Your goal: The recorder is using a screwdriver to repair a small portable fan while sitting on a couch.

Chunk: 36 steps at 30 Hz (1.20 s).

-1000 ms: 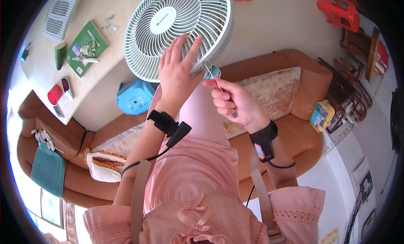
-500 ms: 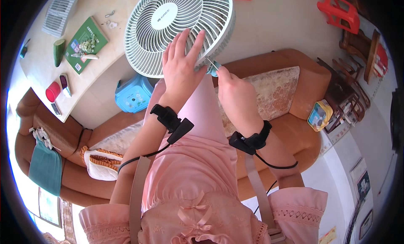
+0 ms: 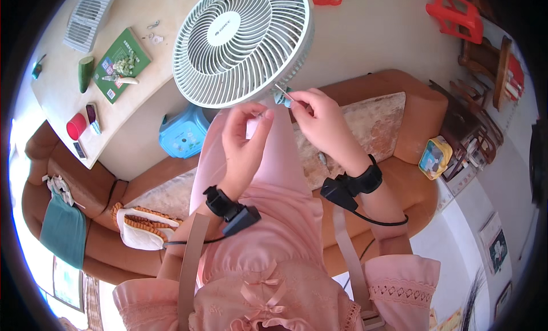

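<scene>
A pale green round fan head [image 3: 251, 51] with a spiral grille stands tilted in front of me. Pinched in my right hand [image 3: 319, 114] is a screwdriver [image 3: 283, 91]; its thin metal shaft reaches the lower right rim of the fan, and its handle is hidden by my fingers. A small teal piece [image 3: 279, 97] shows beside the shaft, under the rim. Just below the grille, apart from it, my left hand [image 3: 242, 140] has its fingers curled toward the thumb. Something tiny may sit at those fingertips, too small to name.
On the table [image 3: 134, 97] at left lie a green book [image 3: 114, 83] with chopped vegetable and a knife, a cucumber [image 3: 85, 74], a red cup [image 3: 76, 126] and a white vented panel [image 3: 87, 21]. A blue stool [image 3: 184, 134], brown sofa [image 3: 411, 180] and red stool [image 3: 454, 14] stand around.
My left hand has come off the grille, down toward me, and its fingers have curled. My right hand stays by the rim with the screwdriver, turned slightly.
</scene>
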### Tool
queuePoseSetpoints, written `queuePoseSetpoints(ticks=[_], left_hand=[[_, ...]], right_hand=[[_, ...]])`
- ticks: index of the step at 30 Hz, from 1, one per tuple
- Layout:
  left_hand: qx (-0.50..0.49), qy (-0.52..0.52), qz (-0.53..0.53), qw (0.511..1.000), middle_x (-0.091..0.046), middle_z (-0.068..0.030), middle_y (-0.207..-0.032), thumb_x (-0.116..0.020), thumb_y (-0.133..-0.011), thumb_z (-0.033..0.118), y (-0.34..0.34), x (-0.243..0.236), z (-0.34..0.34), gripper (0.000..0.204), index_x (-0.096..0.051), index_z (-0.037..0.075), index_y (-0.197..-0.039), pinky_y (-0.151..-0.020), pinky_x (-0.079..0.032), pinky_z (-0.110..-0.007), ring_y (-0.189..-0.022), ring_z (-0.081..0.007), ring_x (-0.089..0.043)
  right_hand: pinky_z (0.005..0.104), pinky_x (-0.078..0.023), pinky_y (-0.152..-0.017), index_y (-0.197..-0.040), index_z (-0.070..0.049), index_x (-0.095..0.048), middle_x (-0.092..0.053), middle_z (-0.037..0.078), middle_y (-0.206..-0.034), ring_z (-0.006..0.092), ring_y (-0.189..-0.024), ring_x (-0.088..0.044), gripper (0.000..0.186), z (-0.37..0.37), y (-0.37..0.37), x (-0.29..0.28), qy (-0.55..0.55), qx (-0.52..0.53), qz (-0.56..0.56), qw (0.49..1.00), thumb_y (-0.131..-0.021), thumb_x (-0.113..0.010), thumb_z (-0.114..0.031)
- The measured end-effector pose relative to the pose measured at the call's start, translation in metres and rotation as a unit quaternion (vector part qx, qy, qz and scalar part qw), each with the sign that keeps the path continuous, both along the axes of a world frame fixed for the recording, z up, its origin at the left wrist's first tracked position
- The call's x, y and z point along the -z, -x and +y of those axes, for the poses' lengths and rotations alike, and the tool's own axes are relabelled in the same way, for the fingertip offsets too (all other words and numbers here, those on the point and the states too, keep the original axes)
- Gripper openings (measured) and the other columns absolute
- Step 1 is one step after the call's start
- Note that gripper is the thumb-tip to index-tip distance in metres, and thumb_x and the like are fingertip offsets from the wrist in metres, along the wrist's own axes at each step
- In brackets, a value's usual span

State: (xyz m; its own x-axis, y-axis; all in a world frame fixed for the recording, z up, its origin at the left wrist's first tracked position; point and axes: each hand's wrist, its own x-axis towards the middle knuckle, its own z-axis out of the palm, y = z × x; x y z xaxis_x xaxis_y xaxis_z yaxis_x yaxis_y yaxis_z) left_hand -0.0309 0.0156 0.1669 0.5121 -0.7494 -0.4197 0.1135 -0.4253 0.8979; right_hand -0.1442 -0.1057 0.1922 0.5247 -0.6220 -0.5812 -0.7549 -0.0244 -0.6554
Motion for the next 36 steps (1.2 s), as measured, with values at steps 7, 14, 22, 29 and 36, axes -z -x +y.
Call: queuePoseSetpoints(ticks=[7, 14, 22, 29, 36], left_hand=[[-0.113, -0.101, 0.454, 0.878, -0.064, -0.0016, -0.092, -0.060, -0.091, 0.031, 0.006, 0.011, -0.028, 0.030, -0.066, 0.003, -0.102, -0.084, -0.042, -0.027, -0.090, -0.0097, -0.057], [-0.150, -0.099, 0.483, 0.857, -0.064, 0.0009, -0.085, -0.065, -0.088, 0.027, 0.007, 0.010, -0.035, 0.019, -0.067, 0.007, -0.087, -0.076, -0.042, -0.023, -0.085, -0.0070, -0.056], [-0.194, -0.134, 0.483, 0.843, -0.067, -0.0008, -0.093, -0.064, -0.088, 0.027, 0.009, 0.002, -0.044, 0.018, -0.067, 0.010, -0.091, -0.077, -0.039, -0.023, -0.086, -0.0061, -0.056], [-0.207, -0.133, 0.500, 0.830, -0.068, -0.0013, -0.096, -0.064, -0.088, 0.028, 0.008, 0.002, -0.046, 0.019, -0.067, 0.010, -0.093, -0.079, -0.039, -0.024, -0.090, -0.0072, -0.057], [0.047, -0.181, 0.340, 0.922, -0.063, -0.0075, -0.108, -0.057, -0.092, 0.037, -0.016, 0.005, -0.031, 0.042, -0.058, 0.002, -0.116, -0.087, -0.044, -0.031, -0.101, -0.0161, -0.057]], right_hand=[[0.0266, -0.045, -0.059, -0.106, 0.001, -0.060, -0.057, 0.008, -0.087, 0.0129, -0.065, -0.056, 0.022, 0.008, 0.001, 0.000, -0.103, 0.127, -0.057, 0.985, -0.089, -0.056, -0.011], [0.0230, -0.041, -0.052, -0.109, -0.002, -0.055, -0.054, 0.001, -0.081, 0.0083, -0.061, -0.053, 0.024, 0.014, 0.006, -0.001, -0.329, 0.296, -0.108, 0.890, -0.093, -0.054, -0.020], [0.0209, -0.029, -0.047, -0.117, -0.003, -0.053, -0.033, -0.005, -0.058, 0.0064, -0.046, -0.032, 0.042, 0.009, 0.047, -0.023, -0.680, 0.403, -0.194, 0.580, -0.101, -0.036, -0.037], [0.0198, -0.022, -0.043, -0.108, -0.008, -0.056, -0.022, -0.007, -0.055, 0.0051, -0.046, -0.023, 0.035, 0.039, 0.024, -0.028, -0.719, 0.543, -0.251, 0.353, -0.101, -0.035, -0.035], [0.0206, -0.017, -0.041, -0.092, -0.012, -0.054, -0.018, -0.008, -0.054, 0.0053, -0.045, -0.018, 0.030, 0.059, 0.023, -0.019, -0.705, 0.547, -0.348, 0.287, -0.101, -0.038, -0.035]])
